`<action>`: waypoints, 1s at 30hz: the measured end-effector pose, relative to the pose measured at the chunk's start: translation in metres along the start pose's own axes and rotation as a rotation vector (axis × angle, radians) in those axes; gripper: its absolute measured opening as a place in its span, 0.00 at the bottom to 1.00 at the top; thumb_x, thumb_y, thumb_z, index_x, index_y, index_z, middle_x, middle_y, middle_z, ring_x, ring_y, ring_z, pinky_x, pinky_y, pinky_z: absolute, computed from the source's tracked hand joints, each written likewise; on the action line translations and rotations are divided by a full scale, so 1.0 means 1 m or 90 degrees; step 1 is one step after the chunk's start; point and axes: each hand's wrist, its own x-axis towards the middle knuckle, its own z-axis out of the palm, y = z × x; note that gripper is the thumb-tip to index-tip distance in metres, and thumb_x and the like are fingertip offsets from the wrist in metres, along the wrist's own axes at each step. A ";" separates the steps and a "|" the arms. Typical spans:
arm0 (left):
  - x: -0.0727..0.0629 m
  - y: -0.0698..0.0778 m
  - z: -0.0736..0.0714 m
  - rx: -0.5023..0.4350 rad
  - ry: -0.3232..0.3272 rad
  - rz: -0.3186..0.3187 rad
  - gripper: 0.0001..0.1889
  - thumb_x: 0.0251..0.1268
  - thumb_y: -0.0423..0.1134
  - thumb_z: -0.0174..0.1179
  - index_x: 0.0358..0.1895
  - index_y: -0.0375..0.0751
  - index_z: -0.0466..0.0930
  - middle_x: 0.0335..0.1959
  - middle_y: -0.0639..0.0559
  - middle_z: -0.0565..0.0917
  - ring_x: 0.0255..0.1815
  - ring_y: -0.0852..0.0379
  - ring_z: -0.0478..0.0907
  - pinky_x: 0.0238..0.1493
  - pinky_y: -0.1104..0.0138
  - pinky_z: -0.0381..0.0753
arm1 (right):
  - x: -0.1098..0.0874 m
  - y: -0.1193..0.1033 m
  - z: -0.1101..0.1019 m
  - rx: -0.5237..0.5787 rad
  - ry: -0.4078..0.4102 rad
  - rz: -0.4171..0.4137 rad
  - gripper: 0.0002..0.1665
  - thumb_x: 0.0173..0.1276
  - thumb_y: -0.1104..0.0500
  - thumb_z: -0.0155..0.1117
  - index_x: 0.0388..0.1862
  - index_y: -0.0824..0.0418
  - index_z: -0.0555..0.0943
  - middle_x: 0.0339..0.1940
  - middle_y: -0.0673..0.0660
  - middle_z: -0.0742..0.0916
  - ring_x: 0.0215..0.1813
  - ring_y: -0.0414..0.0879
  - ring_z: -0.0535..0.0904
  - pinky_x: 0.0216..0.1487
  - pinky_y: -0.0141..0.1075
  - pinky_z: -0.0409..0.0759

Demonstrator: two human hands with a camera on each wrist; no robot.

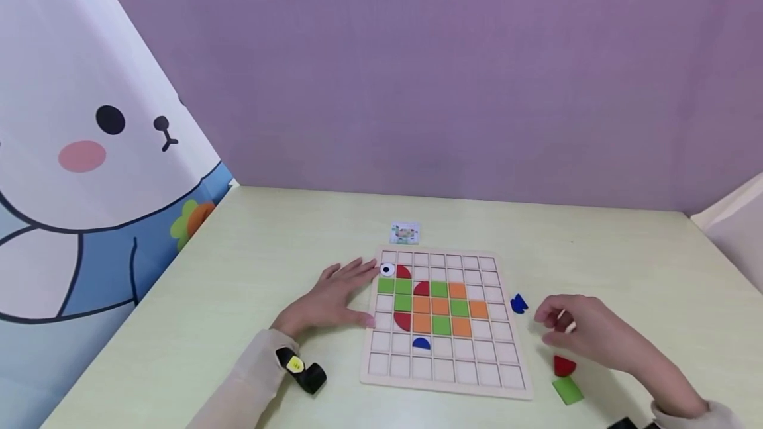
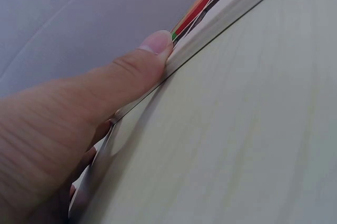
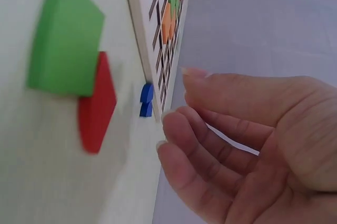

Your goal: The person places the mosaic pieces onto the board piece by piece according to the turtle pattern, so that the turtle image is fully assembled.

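A wooden grid board [image 1: 444,369] lies on the table with green, orange and red tiles in its squares. A round eye tile [image 1: 387,270] sits near its upper left corner, and a blue half-circle tile [image 1: 421,343] lies in a lower square. My left hand [image 1: 334,300] is spread at the board's left edge, its thumb [image 2: 152,50] touching the rim. Over the table to the right, my right hand [image 1: 590,330] hovers with loosely bent fingers and nothing between them. Nearest to it are blue pieces [image 1: 518,304], a red quarter-circle tile [image 1: 563,366] and a green square tile [image 1: 567,390].
A small printed picture card [image 1: 405,233] lies behind the board. A purple backdrop [image 1: 453,85] rises at the table's far edge, and a cartoon-printed cloth [image 1: 71,217] hangs at the left.
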 end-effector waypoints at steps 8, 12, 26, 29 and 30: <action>0.000 0.000 0.000 0.003 -0.004 -0.016 0.51 0.49 0.67 0.64 0.75 0.53 0.53 0.77 0.56 0.52 0.79 0.50 0.41 0.75 0.46 0.38 | -0.023 0.014 0.008 0.044 0.003 -0.088 0.15 0.52 0.65 0.72 0.34 0.54 0.76 0.30 0.42 0.79 0.32 0.30 0.74 0.29 0.28 0.76; 0.000 0.000 0.000 0.003 -0.003 -0.016 0.50 0.49 0.67 0.63 0.75 0.53 0.53 0.77 0.56 0.52 0.79 0.49 0.41 0.75 0.45 0.39 | -0.032 0.020 0.012 0.089 -0.029 -0.113 0.16 0.53 0.63 0.73 0.38 0.53 0.76 0.32 0.41 0.80 0.34 0.32 0.75 0.29 0.28 0.76; 0.000 -0.001 0.000 0.001 0.000 -0.002 0.50 0.50 0.66 0.63 0.75 0.51 0.53 0.77 0.54 0.53 0.79 0.48 0.42 0.74 0.44 0.40 | -0.026 0.018 0.019 0.065 -0.058 -0.083 0.22 0.46 0.64 0.76 0.40 0.55 0.78 0.34 0.44 0.77 0.34 0.31 0.71 0.32 0.27 0.77; 0.000 -0.001 0.000 0.000 0.000 -0.004 0.50 0.50 0.67 0.63 0.75 0.52 0.52 0.77 0.55 0.52 0.79 0.49 0.41 0.75 0.45 0.39 | -0.021 0.019 0.018 0.056 -0.036 -0.071 0.20 0.46 0.62 0.77 0.38 0.54 0.79 0.33 0.44 0.77 0.34 0.30 0.71 0.33 0.27 0.77; 0.000 -0.001 0.001 -0.001 0.000 -0.005 0.51 0.50 0.67 0.63 0.75 0.52 0.52 0.77 0.55 0.52 0.79 0.49 0.41 0.75 0.45 0.39 | -0.020 0.020 0.018 0.054 -0.025 -0.075 0.19 0.46 0.62 0.77 0.37 0.54 0.79 0.33 0.44 0.77 0.34 0.30 0.71 0.33 0.28 0.77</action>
